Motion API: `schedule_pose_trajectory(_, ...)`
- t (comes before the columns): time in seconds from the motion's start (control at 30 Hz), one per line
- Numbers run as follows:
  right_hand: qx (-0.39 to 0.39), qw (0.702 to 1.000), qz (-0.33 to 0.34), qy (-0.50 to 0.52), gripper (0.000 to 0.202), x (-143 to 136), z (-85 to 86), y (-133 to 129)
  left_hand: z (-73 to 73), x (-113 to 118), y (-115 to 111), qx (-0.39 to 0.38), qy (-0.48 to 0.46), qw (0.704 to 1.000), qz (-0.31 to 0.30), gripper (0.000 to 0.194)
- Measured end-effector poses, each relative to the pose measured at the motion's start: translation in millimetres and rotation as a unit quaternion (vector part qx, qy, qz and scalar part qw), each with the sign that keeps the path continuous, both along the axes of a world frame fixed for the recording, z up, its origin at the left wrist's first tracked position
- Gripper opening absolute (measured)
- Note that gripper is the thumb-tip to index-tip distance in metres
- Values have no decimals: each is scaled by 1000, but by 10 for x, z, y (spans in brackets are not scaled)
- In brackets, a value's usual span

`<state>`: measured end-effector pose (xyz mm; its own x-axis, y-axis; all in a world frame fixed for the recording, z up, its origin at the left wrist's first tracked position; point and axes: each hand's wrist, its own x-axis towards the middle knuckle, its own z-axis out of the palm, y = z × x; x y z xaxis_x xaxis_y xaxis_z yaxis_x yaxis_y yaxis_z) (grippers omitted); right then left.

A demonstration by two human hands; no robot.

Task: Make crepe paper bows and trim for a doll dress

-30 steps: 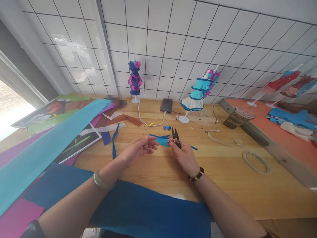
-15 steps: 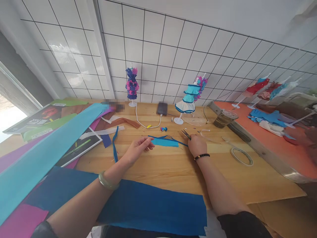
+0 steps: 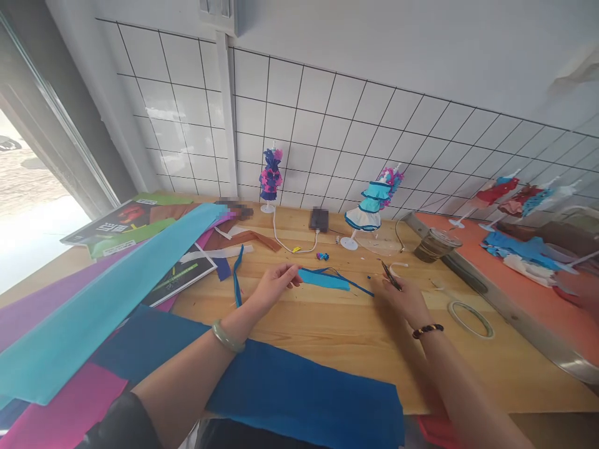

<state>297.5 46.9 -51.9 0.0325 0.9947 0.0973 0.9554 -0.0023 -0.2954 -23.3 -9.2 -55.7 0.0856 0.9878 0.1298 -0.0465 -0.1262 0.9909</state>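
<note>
A light blue strip of material point(image 3: 325, 280) lies on the wooden table, its left end pinched by my left hand point(image 3: 276, 285). Along its upper edge runs a narrow dark blue strip point(image 3: 358, 287), partly lifted in a loop, with its tail reaching out to the right. Small dark scissors point(image 3: 391, 275) point up and left from my right hand point(image 3: 406, 300), which is closed around them. The handles are mostly hidden by the fingers. The right hand is close to the tail's end; whether it touches the tail I cannot tell.
A wide dark blue sheet point(image 3: 309, 390) covers the front edge. Coloured sheets point(image 3: 112, 293) and a magazine point(image 3: 187, 277) lie left. Two small dressed stands point(image 3: 270, 178) point(image 3: 367, 209) are at the back. A tape roll point(image 3: 470, 319) and a cup point(image 3: 435, 244) sit right.
My right hand, with the scissors, has moved right, away from the light blue strip. My left hand still pinches the strip's end. The view has turned left and tilted up slightly.
</note>
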Motion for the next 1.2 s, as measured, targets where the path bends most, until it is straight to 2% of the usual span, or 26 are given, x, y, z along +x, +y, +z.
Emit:
schedule_pose_trajectory(0.13,6,999,-16,-37,43,298,-2,-119,-46,-9,48,-1,-5,999,54,34)
schedule_pose_trajectory(0.27,-2,986,-42,-161,39,470,-115,-186,-87,-21,82,-6,5,996,93,31)
schedule_pose_trajectory(0.47,35,959,0,-280,32,480,-187,-230,-42,-22,53,-41,56,992,104,41)
schedule_pose_trajectory(0.6,95,955,8,-281,31,430,-217,-195,-11,-9,32,-35,65,992,103,47)
schedule_pose_trajectory(0.73,167,962,111,-183,30,253,-206,-120,-26,-2,43,-47,45,992,111,53)
schedule_pose_trajectory(0.8,176,962,177,-116,32,89,-161,-92,-30,-5,50,-45,30,992,115,55)
schedule_pose_trajectory(0.87,173,960,213,-57,31,-103,-96,-68,-16,-9,48,-43,16,993,113,58)
schedule_pose_trajectory(1.0,121,959,254,18,27,-471,40,-4,57,-22,22,-34,8,993,114,61)
schedule_pose_trajectory(1.1,60,953,295,29,25,-693,101,68,97,-34,4,9,33,990,140,61)
schedule_pose_trajectory(1.2,31,949,314,18,22,-872,116,138,97,-44,8,23,51,986,160,59)
